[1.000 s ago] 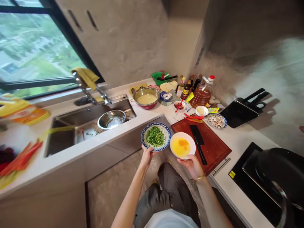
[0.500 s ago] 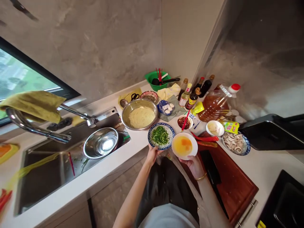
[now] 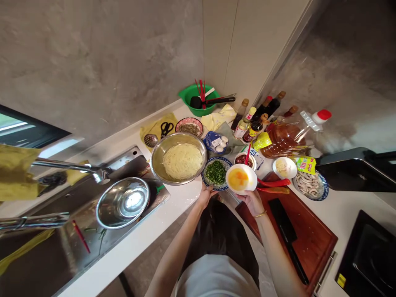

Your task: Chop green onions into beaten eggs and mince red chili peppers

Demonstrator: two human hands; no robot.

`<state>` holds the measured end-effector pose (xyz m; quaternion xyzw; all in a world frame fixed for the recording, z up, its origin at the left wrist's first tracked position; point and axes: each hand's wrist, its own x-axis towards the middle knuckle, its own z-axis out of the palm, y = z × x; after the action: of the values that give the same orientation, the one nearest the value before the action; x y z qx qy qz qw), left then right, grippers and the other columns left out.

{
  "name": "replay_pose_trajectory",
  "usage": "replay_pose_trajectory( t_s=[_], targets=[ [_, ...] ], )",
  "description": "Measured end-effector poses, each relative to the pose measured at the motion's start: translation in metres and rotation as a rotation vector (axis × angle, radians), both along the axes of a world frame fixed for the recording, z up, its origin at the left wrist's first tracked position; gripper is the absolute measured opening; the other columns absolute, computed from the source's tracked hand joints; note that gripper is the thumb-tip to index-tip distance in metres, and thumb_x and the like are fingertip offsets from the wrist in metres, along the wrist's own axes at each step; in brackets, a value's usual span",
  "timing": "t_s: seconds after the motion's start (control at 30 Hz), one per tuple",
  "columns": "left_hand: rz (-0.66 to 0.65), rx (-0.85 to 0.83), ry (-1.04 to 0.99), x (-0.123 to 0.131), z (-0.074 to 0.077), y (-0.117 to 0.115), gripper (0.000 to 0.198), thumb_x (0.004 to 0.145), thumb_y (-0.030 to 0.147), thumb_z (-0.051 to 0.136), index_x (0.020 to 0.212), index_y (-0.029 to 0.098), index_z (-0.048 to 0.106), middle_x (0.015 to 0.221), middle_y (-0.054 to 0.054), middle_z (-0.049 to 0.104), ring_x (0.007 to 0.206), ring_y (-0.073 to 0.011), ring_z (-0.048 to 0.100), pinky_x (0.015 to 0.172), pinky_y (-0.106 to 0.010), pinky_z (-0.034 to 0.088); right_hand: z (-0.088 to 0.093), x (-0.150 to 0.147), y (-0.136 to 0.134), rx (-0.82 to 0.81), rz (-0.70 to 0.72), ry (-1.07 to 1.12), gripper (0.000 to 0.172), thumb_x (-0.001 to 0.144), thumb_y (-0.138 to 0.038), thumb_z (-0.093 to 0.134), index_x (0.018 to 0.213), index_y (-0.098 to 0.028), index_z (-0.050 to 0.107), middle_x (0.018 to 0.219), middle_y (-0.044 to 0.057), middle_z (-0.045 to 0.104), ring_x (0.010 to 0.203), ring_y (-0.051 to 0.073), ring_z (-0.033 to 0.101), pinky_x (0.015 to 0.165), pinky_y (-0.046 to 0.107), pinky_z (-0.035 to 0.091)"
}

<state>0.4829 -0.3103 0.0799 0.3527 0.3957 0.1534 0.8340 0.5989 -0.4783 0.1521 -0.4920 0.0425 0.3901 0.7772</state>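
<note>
My left hand (image 3: 205, 197) is closed on the near rim of a blue-patterned plate (image 3: 229, 163) heaped with chopped green herbs (image 3: 215, 172). In my right hand (image 3: 252, 202) is a white bowl (image 3: 253, 181) holding what looks like raw egg, orange yolk in a yellow liquid. Plate and bowl sit side by side, close together, in front of my body. Just behind the white bowl stands a small bowl of dark red chopped food (image 3: 241, 159) with a red-handled utensil in it. To the left of the plate is a big steel bowl of noodles (image 3: 182, 161).
A cleaver (image 3: 283, 218) lies on the red-brown cutting board (image 3: 312, 231), with red peppers (image 3: 275, 182) at its far edge. Sliced mushrooms (image 3: 309, 184), an oil jug (image 3: 281, 138) and sauce bottles stand behind. At left, a steel bowl (image 3: 123, 204) sits in the sink (image 3: 77, 243).
My head view has shifted, so the sink and bowls sit differently. Both hands keep hold of the plate and the white bowl, now further back over the counter's edge.
</note>
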Motion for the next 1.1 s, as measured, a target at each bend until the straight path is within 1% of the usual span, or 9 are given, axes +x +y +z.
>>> replay_pose_trajectory(
  t_s=[0.17, 0.27, 0.37, 0.5, 0.57, 0.67, 0.83, 0.97, 1.1],
  targets=[
    [-0.054, 0.115, 0.020, 0.009, -0.003, 0.007, 0.073, 0.072, 0.035, 0.068, 0.133, 0.030, 0.028, 0.132, -0.010, 0.042, 0.101, -0.0200, 0.057, 0.080, -0.038, 0.053, -0.004, 0.009, 0.017, -0.072, 0.011, -0.047, 0.057, 0.064, -0.023, 0.071, 0.117, -0.026, 0.050, 0.104, 0.001, 0.066, 0.084, 0.022, 0.066, 0.073, 0.042, 0.057],
    [-0.100, 0.131, 0.080, 0.004, 0.002, 0.010, 0.071, 0.074, 0.040, 0.064, 0.133, 0.028, 0.027, 0.128, -0.011, 0.043, 0.090, -0.0166, 0.060, 0.077, -0.035, 0.053, -0.004, 0.016, 0.024, -0.117, 0.027, -0.093, 0.055, 0.065, -0.023, 0.070, 0.115, -0.027, 0.050, 0.106, 0.000, 0.065, 0.082, 0.021, 0.066, 0.070, 0.041, 0.058],
    [-0.102, 0.244, 0.244, -0.011, 0.015, 0.011, 0.058, 0.077, 0.046, 0.057, 0.126, 0.022, 0.037, 0.110, -0.009, 0.051, 0.070, -0.0120, 0.059, 0.068, -0.032, 0.052, -0.001, 0.021, 0.029, -0.114, 0.058, -0.092, 0.050, 0.066, -0.023, 0.069, 0.113, -0.026, 0.051, 0.108, 0.001, 0.065, 0.085, 0.023, 0.066, 0.070, 0.041, 0.057],
    [-0.071, 0.525, 0.263, -0.021, 0.043, 0.006, 0.042, 0.079, 0.049, 0.053, 0.109, 0.019, 0.052, 0.097, -0.006, 0.056, 0.069, -0.0120, 0.055, 0.067, -0.029, 0.048, 0.003, 0.020, 0.034, -0.084, 0.083, -0.036, 0.049, 0.067, -0.022, 0.067, 0.114, -0.025, 0.051, 0.105, 0.002, 0.066, 0.084, 0.023, 0.066, 0.073, 0.043, 0.056],
    [-0.134, 0.467, 0.168, -0.016, 0.059, 0.004, 0.047, 0.079, 0.048, 0.054, 0.118, 0.021, 0.048, 0.107, -0.008, 0.055, 0.071, -0.0131, 0.057, 0.065, -0.029, 0.047, 0.006, 0.016, 0.037, -0.068, 0.106, -0.022, 0.046, 0.068, -0.023, 0.065, 0.112, -0.022, 0.052, 0.100, 0.004, 0.068, 0.082, 0.023, 0.067, 0.073, 0.043, 0.056],
    [-0.312, 0.201, -0.068, -0.002, 0.079, 0.004, 0.061, 0.081, 0.046, 0.052, 0.134, 0.024, 0.031, 0.116, -0.012, 0.052, 0.073, -0.0158, 0.060, 0.061, -0.030, 0.048, 0.008, 0.009, 0.040, -0.043, 0.152, -0.026, 0.040, 0.069, -0.025, 0.064, 0.108, -0.018, 0.055, 0.094, 0.006, 0.069, 0.078, 0.023, 0.067, 0.072, 0.043, 0.056],
    [-0.353, 0.049, -0.242, 0.006, 0.087, 0.004, 0.071, 0.081, 0.034, 0.056, 0.138, 0.026, 0.015, 0.104, -0.008, 0.058, 0.073, -0.0161, 0.061, 0.068, -0.033, 0.050, 0.010, -0.006, 0.045, -0.072, 0.262, -0.085, 0.037, 0.071, -0.030, 0.064, 0.105, -0.019, 0.056, 0.090, 0.004, 0.068, 0.069, 0.019, 0.065, 0.062, 0.034, 0.055],
    [-0.208, 0.024, -0.229, -0.006, 0.077, 0.001, 0.071, 0.077, 0.033, 0.058, 0.136, 0.030, 0.019, 0.120, -0.009, 0.051, 0.086, -0.0199, 0.060, 0.069, -0.034, 0.051, 0.006, 0.010, 0.032, -0.274, 0.464, -0.345, 0.036, 0.082, -0.044, 0.050, 0.109, -0.021, 0.056, 0.085, 0.005, 0.067, 0.067, 0.018, 0.062, 0.052, 0.028, 0.049],
    [-0.091, 0.040, -0.169, -0.024, 0.072, 0.000, 0.072, 0.072, 0.029, 0.061, 0.135, 0.032, 0.025, 0.129, -0.006, 0.044, 0.106, -0.0241, 0.051, 0.077, -0.033, 0.051, -0.011, 0.062, 0.005, -0.772, 0.359, -1.061, 0.037, 0.088, -0.031, 0.039, 0.120, -0.021, 0.056, 0.100, 0.010, 0.063, 0.087, 0.023, 0.057, 0.072, 0.036, 0.047]
  ],
)
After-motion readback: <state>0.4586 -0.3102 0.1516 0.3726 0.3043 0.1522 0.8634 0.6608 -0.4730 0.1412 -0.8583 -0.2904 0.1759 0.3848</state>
